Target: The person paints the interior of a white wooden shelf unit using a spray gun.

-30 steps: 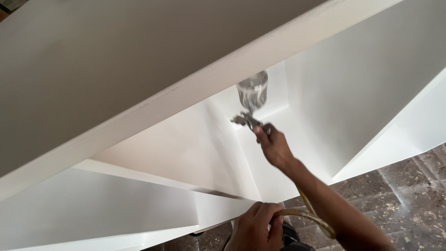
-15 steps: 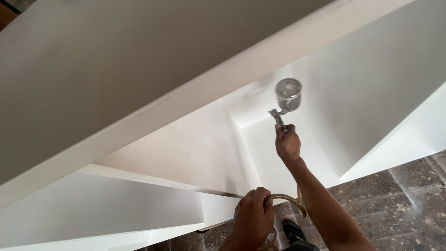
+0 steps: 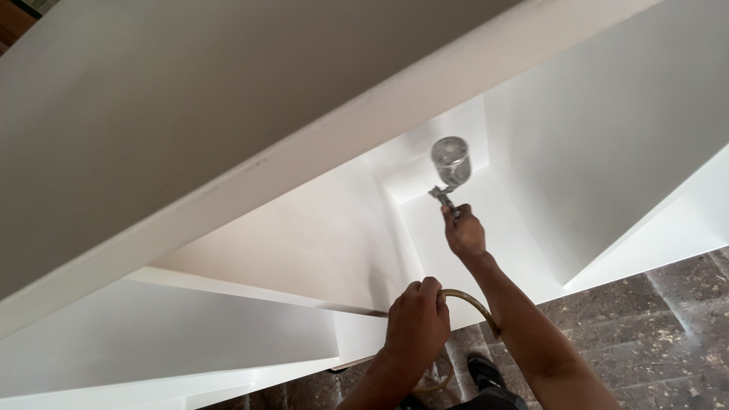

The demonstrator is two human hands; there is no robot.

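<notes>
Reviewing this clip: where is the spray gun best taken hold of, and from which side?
Probably by its handle, from below. The spray gun carries its metal cup on top, so the handle below is the only free part. The right hand grips it there, fingers wrapped, while the left hand holds the hose aside.

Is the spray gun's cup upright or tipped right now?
Roughly upright, leaning slightly. The metal cup sits above the spray gun in the right hand, inside the white cabinet. Its fill level cannot be told.
</notes>
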